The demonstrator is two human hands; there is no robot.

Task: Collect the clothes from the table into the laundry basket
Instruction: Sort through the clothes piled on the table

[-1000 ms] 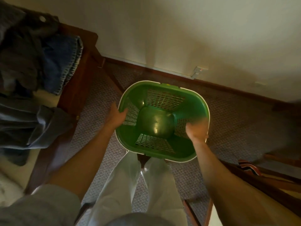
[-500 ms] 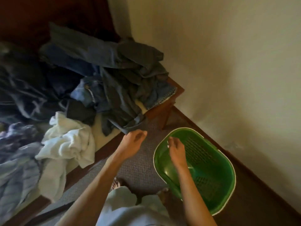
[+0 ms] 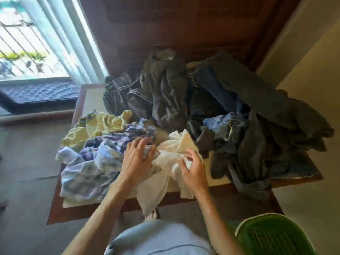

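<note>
Both hands, left hand (image 3: pixel 137 159) fingers spread and right hand (image 3: pixel 193 166) fingers curling into the white garment (image 3: pixel 171 155) at the tabletop's (image 3: pixel 88 100) near edge, should bunch it fully before lifting toward the laundry basket (image 3: pixel 272 234).

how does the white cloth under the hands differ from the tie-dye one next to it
The white cloth is plain and one colour; the tie-dye cloth is blotched purple, blue and white. The right hand curls its fingers into the white cloth, while the left hand rests spread where the two cloths meet. The white cloth hangs over the near edge of the table; the tie-dye cloth lies spread toward the left. Both are crumpled and not yet in the green basket.
</note>
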